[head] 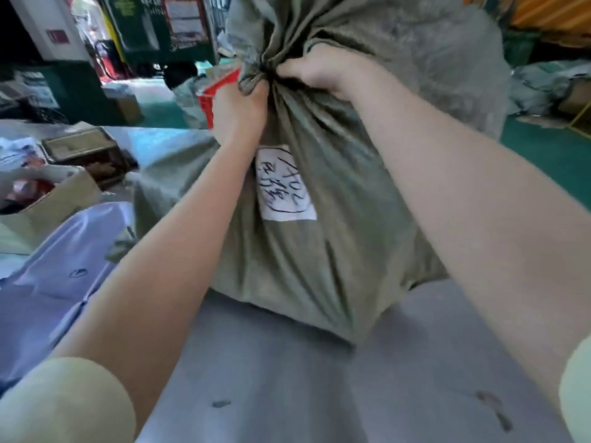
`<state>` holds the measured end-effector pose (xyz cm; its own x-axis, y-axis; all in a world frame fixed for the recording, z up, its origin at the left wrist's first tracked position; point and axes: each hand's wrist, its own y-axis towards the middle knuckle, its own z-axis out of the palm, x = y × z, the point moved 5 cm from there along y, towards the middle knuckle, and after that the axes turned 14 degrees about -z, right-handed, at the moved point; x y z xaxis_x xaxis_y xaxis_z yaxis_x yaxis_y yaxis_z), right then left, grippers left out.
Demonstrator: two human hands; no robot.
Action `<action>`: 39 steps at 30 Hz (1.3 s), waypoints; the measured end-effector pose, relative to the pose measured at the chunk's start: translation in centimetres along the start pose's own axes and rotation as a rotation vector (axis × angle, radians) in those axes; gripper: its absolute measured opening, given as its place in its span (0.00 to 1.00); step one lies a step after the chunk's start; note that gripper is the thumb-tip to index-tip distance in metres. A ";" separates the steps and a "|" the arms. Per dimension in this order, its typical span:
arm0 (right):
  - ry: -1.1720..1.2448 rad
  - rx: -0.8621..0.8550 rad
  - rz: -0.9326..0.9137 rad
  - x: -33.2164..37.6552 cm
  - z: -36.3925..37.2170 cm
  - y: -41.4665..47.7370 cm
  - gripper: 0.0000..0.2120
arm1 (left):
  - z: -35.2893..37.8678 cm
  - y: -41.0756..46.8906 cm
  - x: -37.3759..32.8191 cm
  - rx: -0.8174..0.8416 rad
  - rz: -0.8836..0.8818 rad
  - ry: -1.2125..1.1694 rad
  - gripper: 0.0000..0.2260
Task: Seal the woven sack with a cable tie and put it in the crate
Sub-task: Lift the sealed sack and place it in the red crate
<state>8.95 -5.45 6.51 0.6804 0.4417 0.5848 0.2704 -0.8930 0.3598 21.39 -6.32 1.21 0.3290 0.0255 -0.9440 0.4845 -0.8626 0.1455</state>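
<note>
Left hand [238, 115] and right hand [315, 76] both clench the woven sack [319, 238] at its gathered neck, presumably bunching it for tying. No cable tie visible.

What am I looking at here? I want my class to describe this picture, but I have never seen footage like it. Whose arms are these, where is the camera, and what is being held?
There is no machine. A person wears one camera on the head, looking forward and down, so the arms reaching away from you are their own. The left hand and right hand both have a tight grip on the gathered neck of a grey-green woven sack. It bears a white handwritten label and sits on a grey table. A red crate peeks out behind the left hand. No cable tie shows.
</note>
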 end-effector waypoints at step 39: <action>-0.645 -0.638 -0.326 7.8 -6.1 2.8 0.30 | -4.1 4.2 -15.3 0.310 -0.132 -0.980 0.08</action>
<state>10.80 -3.99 16.52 0.9323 0.3572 -0.0573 0.2206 -0.4357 0.8726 21.73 -8.28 17.47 -0.5830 -0.1727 -0.7939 0.1927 -0.9787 0.0714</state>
